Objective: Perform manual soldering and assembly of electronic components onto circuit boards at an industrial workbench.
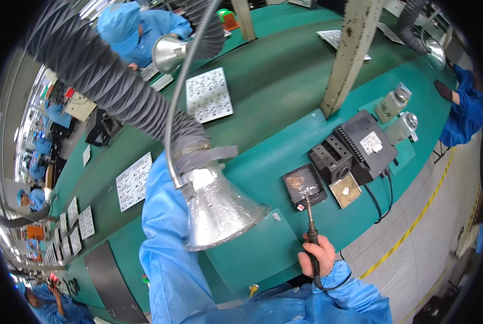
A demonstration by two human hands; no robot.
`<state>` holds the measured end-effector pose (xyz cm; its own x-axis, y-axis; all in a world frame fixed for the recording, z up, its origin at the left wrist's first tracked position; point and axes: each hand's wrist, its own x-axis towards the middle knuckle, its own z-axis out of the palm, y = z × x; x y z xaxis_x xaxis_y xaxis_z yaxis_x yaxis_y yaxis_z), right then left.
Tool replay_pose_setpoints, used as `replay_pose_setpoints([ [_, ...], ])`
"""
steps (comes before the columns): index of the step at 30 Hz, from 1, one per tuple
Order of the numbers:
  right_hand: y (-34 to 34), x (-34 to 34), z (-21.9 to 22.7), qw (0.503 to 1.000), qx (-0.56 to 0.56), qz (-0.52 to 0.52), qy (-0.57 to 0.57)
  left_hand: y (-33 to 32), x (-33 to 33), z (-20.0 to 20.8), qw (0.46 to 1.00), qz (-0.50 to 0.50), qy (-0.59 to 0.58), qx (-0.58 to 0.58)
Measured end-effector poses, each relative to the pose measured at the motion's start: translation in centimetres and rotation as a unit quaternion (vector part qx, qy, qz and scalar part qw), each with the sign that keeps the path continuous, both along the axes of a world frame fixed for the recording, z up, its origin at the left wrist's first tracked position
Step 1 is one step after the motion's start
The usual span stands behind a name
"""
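Note:
My right hand [320, 254] is closed around the handle of a soldering iron [312, 231], its cord looping by my wrist. The iron points away from me, and its tip reaches the near part of a dark shallow tray [321, 182] holding brownish and silvery bits, perhaps solder waste. Whether the tip touches them I cannot tell. My left arm in its blue sleeve [168, 259] stretches forward across the bench, and the left hand is hidden behind the fume hose. A shiny metal fume hood [220, 210] hangs beside that arm.
Beyond the tray stand a black iron holder [330, 155], a dark soldering station [365, 143], a small square tin [345, 190] and two bottles [393, 103]. Printed panels [209, 94] lie on the green bench. A ribbed hose [101, 75] and metal post [352, 54] obstruct. Co-workers sit around.

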<state>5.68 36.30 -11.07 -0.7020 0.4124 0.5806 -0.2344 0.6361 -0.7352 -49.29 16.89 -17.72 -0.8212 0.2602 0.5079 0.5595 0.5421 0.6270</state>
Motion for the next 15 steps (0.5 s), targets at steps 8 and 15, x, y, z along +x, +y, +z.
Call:
replay_pose_setpoints([
  [8, 0.0, -0.1, 0.8, 1.0, -0.011, 0.017, 0.011, -3.7, -0.8, 3.7, 0.994, 0.067, 0.088, -0.019],
  [15, -0.4, 0.5, 0.8, 0.998, -0.059, 0.022, 0.017, -14.2, 6.7, 16.0, 0.943, 0.116, -0.181, 0.255],
])
